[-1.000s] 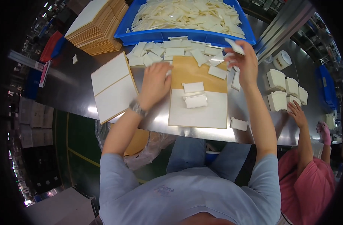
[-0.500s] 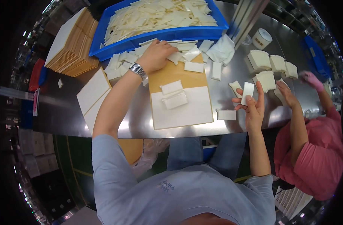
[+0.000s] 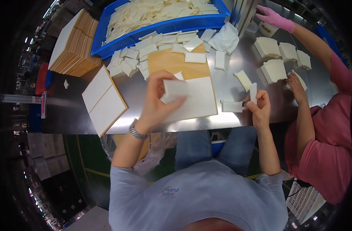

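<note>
Drawn back from the loose pieces (image 3: 148, 50), the left hand (image 3: 154, 106) is now over the board (image 3: 197, 96), while the right hand (image 3: 260, 109) has turned its slim piece (image 3: 253, 92) edge-on. From my feed, I judge much left to handle: the blue tray (image 3: 206, 20) is heaped, and only a few pieces lie on or beside the board. Left fingers and thumb close around a blurred piece (image 3: 175, 87); right fingertips pinch theirs upright, just right of the board.
</note>
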Available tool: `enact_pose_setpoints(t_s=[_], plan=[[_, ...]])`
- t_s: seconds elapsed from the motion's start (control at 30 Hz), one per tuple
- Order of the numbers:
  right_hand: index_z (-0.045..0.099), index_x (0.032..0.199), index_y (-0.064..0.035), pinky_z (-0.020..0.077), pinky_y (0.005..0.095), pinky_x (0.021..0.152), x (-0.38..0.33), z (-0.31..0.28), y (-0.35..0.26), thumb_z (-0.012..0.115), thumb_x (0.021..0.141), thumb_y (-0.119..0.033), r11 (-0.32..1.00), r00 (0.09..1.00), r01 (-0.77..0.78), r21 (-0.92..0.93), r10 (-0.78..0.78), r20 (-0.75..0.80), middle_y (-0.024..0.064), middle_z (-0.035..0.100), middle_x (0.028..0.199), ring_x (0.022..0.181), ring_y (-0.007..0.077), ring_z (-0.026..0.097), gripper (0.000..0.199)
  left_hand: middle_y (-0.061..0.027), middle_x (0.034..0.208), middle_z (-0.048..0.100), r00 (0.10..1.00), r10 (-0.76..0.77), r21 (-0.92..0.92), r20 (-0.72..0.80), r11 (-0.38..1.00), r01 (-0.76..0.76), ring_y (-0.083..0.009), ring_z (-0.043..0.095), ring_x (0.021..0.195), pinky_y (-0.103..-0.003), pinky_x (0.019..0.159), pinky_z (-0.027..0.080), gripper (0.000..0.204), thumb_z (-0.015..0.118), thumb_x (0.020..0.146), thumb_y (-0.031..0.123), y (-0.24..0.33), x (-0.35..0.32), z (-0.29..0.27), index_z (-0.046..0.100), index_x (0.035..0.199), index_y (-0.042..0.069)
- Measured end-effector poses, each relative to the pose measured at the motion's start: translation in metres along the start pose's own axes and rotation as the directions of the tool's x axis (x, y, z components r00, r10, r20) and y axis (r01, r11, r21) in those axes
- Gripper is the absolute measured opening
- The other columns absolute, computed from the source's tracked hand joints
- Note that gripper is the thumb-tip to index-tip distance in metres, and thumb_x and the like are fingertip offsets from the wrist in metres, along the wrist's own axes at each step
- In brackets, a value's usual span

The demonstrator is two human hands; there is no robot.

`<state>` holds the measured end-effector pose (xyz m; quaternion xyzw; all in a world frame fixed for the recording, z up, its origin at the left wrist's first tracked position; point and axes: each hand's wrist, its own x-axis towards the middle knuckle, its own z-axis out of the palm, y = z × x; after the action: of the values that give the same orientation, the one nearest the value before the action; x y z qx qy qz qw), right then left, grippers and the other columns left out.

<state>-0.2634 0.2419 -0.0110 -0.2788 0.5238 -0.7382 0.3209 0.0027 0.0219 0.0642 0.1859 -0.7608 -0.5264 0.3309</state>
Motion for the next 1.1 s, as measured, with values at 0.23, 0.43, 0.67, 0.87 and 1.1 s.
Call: enact_pose_setpoints(t_s=[0.23, 0.43, 0.67, 0.87, 1.1], plan=[[0.042, 0.096, -0.0094, 0.0548, 0.0310, 0.088, -0.018, 0.012, 0.005, 0.075, 0.085, 0.005, 0.928, 0.905, -0.258, -0.268, 0.329, 0.270, 0.0101, 0.062, 0.106, 0.099, 0.0183, 0.067, 0.038, -0.0112, 0.116, 0.067, 0.987, -0.081, 0.116, 0.138, 0.991, 0.065, -0.0191, 0.064, 0.109, -0.031, 0.096, 0.050, 0.027, 0.082, 0.080, 0.002, -0.012, -0.045, 0.065, 0.064, 0.100, 0.004], [0.049, 0.102, -0.0041, 0.0563, 0.0281, 0.080, 0.009, -0.005, 0.006, 0.068, 0.095, -0.007, 1.000, 0.993, -0.019, -0.005, 0.020, 0.116, 0.0197, 0.068, 0.113, 0.103, 0.0200, 0.068, 0.021, -0.0093, 0.104, 0.074, 0.973, -0.203, 0.102, 0.108, 0.976, 0.192, -0.0200, 0.066, 0.094, -0.032, 0.084, 0.052, 0.013, 0.077, 0.087, 0.008, -0.011, -0.040, 0.106, 0.072, 0.098, 0.004], [0.056, 0.104, -0.0018, 0.0556, 0.0253, 0.066, -0.001, -0.032, 0.014, 0.067, 0.097, -0.007, 0.979, 0.979, -0.202, 0.024, 0.202, -0.007, 0.0199, 0.065, 0.123, 0.088, 0.0160, 0.070, 0.014, -0.0067, 0.097, 0.066, 0.970, 0.028, 0.443, 0.240, 0.886, -0.135, -0.0269, 0.058, 0.093, -0.037, 0.080, 0.046, 0.017, 0.077, 0.085, 0.015, -0.027, -0.012, 0.136, 0.073, 0.100, 0.006], [0.062, 0.110, 0.0007, 0.0539, 0.0242, 0.070, -0.010, -0.029, 0.011, 0.070, 0.094, -0.005, 0.998, 0.996, -0.064, 0.017, 0.063, 0.064, 0.0168, 0.058, 0.133, 0.088, 0.0143, 0.067, 0.018, -0.0053, 0.112, 0.062, 0.948, 0.113, 0.478, 0.299, 0.842, -0.251, -0.0295, 0.053, 0.108, -0.041, 0.094, 0.040, 0.055, 0.078, 0.079, 0.019, -0.023, -0.018, 0.132, 0.060, 0.129, 0.009], [0.068, 0.110, -0.0018, 0.0504, 0.0317, 0.090, -0.017, -0.014, -0.013, 0.078, 0.080, 0.001, 0.856, 0.942, 0.240, -0.458, -0.092, 0.322, 0.0116, 0.063, 0.117, 0.107, 0.0203, 0.060, 0.032, -0.0050, 0.117, 0.064, 0.946, 0.026, 0.418, 0.324, 0.893, -0.168, -0.0289, 0.052, 0.111, -0.041, 0.099, 0.037, 0.063, 0.075, 0.077, 0.014, -0.031, -0.022, 0.125, 0.054, 0.136, 0.007]])
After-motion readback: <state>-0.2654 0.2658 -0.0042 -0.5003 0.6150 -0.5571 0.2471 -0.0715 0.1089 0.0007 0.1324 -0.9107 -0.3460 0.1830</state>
